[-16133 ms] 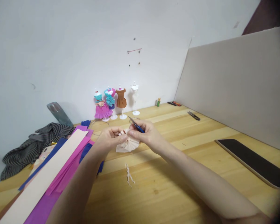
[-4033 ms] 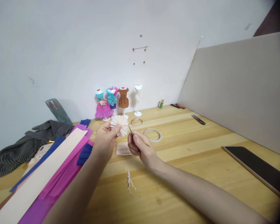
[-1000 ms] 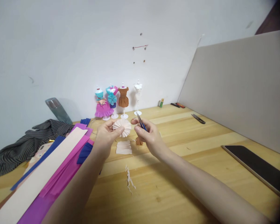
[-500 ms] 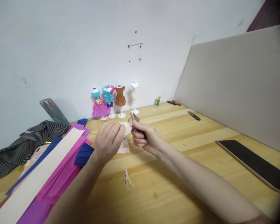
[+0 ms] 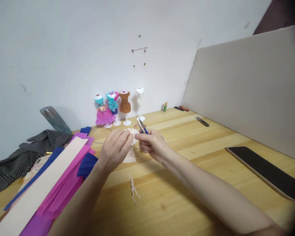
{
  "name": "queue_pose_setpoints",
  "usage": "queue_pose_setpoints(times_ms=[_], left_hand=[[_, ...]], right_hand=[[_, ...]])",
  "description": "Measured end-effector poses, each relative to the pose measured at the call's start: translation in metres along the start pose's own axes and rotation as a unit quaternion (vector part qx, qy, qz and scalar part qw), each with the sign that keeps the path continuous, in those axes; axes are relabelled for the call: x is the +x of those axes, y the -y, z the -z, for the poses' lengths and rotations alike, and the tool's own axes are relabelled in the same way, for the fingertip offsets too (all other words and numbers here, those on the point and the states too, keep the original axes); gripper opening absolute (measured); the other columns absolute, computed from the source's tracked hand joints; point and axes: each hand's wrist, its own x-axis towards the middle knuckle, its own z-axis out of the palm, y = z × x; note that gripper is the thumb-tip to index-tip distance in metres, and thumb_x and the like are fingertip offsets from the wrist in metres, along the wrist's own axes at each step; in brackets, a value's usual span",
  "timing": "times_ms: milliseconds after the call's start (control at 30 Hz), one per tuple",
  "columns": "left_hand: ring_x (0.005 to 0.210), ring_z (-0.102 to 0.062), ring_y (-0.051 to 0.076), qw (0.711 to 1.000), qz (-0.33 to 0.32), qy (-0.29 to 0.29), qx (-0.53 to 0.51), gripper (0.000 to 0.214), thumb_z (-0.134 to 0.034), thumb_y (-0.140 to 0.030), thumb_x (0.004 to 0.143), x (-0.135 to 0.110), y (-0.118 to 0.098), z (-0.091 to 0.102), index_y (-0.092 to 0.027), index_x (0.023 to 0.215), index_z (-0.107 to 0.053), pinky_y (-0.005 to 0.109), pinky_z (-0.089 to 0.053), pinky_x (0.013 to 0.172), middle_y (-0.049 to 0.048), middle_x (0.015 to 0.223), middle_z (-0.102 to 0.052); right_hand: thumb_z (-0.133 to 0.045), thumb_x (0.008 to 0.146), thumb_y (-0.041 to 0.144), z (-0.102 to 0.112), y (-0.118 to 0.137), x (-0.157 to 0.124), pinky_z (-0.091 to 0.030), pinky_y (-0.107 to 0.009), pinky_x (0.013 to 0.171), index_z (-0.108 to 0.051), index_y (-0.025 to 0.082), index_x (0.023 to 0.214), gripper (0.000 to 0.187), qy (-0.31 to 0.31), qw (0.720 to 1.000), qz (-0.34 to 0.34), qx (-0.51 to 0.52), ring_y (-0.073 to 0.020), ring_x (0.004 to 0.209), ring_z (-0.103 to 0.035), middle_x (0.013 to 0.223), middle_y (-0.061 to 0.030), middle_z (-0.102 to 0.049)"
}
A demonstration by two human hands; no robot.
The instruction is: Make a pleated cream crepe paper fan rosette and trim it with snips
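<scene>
Pinched in the closed fingers of my left hand (image 5: 115,150) is a small ruffled piece of pale pink crepe paper (image 5: 134,135). My right hand (image 5: 154,144) is closed around small scissors (image 5: 143,127) with blue handles, their blades pointing up and slightly parted. Its thumb and fingertips lie at the right edge of the ruffled paper, and whether they pinch it I cannot tell. Under the hands a flat pale paper piece (image 5: 129,157) with creases rests on the table. Thin paper scraps (image 5: 132,189) lie nearer to me.
Small dress forms stand by the wall, three clothed, such as the brown dress (image 5: 124,102), and one white form (image 5: 140,100). Left are crepe paper strips (image 5: 46,178), striped cloth (image 5: 17,160) and a bottle (image 5: 55,119). Right are a dark phone-like slab (image 5: 263,172) and thread snips (image 5: 202,121).
My right hand has moved a little left, with its fingertips closer to the ruffled paper, and the scissors have turned more upright in its grip. The left hand keeps its pinch. The view has shifted slightly.
</scene>
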Motion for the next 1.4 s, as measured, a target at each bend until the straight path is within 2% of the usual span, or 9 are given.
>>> queue_pose_setpoints(times_ms=[400, 567, 667, 733, 833, 900, 1100, 1267, 1400], left_hand=[[0.125, -0.051, 0.027, 0.999, -0.004, -0.006, -0.039, 0.043, -0.055, -0.004, 0.082, -0.006, 0.001, -0.005, -0.010, 0.124, -0.051, 0.043, -0.047, 0.099, 0.0215, 0.122, -0.062], [0.123, -0.053, 0.025, 0.983, 0.152, -0.044, -0.098, 0.033, -0.043, -0.011, 0.086, -0.005, -0.005, -0.002, -0.015, 0.116, -0.058, 0.041, -0.048, 0.098, 0.0180, 0.128, -0.059], [0.108, -0.063, 0.025, 0.874, 0.427, -0.074, -0.220, 0.031, -0.042, -0.027, 0.090, 0.002, -0.006, 0.002, -0.015, 0.113, -0.061, 0.041, -0.049, 0.093, 0.0140, 0.113, -0.068], [0.090, -0.069, 0.026, 0.712, 0.583, -0.068, -0.385, 0.040, -0.047, -0.045, 0.087, 0.008, -0.003, 0.005, -0.014, 0.106, -0.064, 0.039, -0.054, 0.080, 0.0134, 0.100, -0.072], [0.078, -0.069, 0.028, 0.460, 0.628, 0.043, -0.626, 0.054, -0.052, -0.061, 0.079, 0.016, 0.001, 0.010, -0.011, 0.089, -0.069, 0.038, -0.055, 0.065, 0.0160, 0.083, -0.072], [0.073, -0.068, 0.026, 0.391, 0.605, 0.080, -0.689, 0.044, -0.065, -0.055, 0.072, 0.020, 0.001, 0.014, -0.012, 0.084, -0.071, 0.036, -0.055, 0.061, 0.0140, 0.078, -0.071], [0.066, -0.062, 0.015, 0.367, 0.615, 0.089, -0.692, 0.024, -0.078, -0.025, 0.066, 0.023, -0.006, 0.018, -0.011, 0.083, -0.072, 0.027, -0.052, 0.064, 0.0074, 0.073, -0.068], [0.073, -0.063, 0.015, 0.360, 0.647, 0.017, -0.672, 0.026, -0.080, -0.021, 0.064, 0.024, -0.005, 0.017, -0.012, 0.086, -0.072, 0.028, -0.052, 0.070, 0.0087, 0.085, -0.071], [0.076, -0.063, 0.015, 0.343, 0.657, -0.014, -0.671, 0.028, -0.080, -0.021, 0.064, 0.023, -0.007, 0.017, -0.011, 0.088, -0.071, 0.028, -0.052, 0.072, 0.0082, 0.087, -0.070]], right_hand=[[-0.066, 0.063, 0.027, 0.000, 0.005, -0.003, -0.006, -0.022, 0.037, -0.032, 0.021, 0.051, 0.036, -0.019, 0.997, 0.054, -0.044, -0.0013, 0.035, -0.013, 0.039, 0.0122, -0.023], [-0.064, 0.064, 0.027, -0.001, 0.005, -0.004, -0.007, -0.023, 0.038, -0.036, 0.020, 0.051, 0.031, -0.019, 0.993, 0.092, -0.074, -0.0024, 0.036, -0.014, 0.040, 0.0114, -0.024], [-0.064, 0.065, 0.028, -0.001, 0.004, -0.004, -0.009, -0.023, 0.039, -0.037, 0.020, 0.051, 0.031, -0.016, 0.988, 0.111, -0.103, -0.0030, 0.037, -0.015, 0.041, 0.0107, -0.024], [-0.064, 0.065, 0.029, -0.001, 0.004, -0.005, -0.012, -0.023, 0.040, -0.038, 0.020, 0.051, 0.031, -0.016, 0.983, 0.128, -0.133, -0.0039, 0.039, -0.019, 0.043, 0.0096, -0.026], [-0.063, 0.067, 0.031, -0.001, 0.003, -0.006, -0.020, -0.023, 0.042, -0.047, 0.018, 0.054, 0.023, -0.004, 0.974, 0.136, -0.182, -0.0066, 0.043, -0.029, 0.047, 0.0064, -0.035], [-0.062, 0.067, 0.031, -0.001, 0.003, -0.007, -0.024, -0.023, 0.044, -0.052, 0.018, 0.057, 0.020, 0.009, 0.968, 0.129, -0.214, -0.0085, 0.046, -0.035, 0.050, 0.0043, -0.040], [-0.064, 0.069, 0.031, 0.000, 0.000, -0.005, -0.025, -0.023, 0.045, -0.048, 0.018, 0.055, 0.024, 0.021, 0.964, 0.132, -0.230, -0.0084, 0.048, -0.035, 0.052, 0.0037, -0.041], [-0.060, 0.076, 0.042, 0.002, -0.005, -0.003, -0.014, -0.024, 0.041, -0.055, 0.017, 0.068, 0.026, -0.005, 0.979, 0.135, -0.155, -0.0061, 0.041, -0.019, 0.046, 0.0093, -0.025], [-0.065, 0.072, 0.039, -0.002, -0.009, -0.004, -0.020, -0.023, 0.042, -0.053, 0.017, 0.067, 0.026, -0.019, 0.981, 0.135, -0.141, -0.0058, 0.045, -0.024, 0.056, 0.0061, -0.035]])
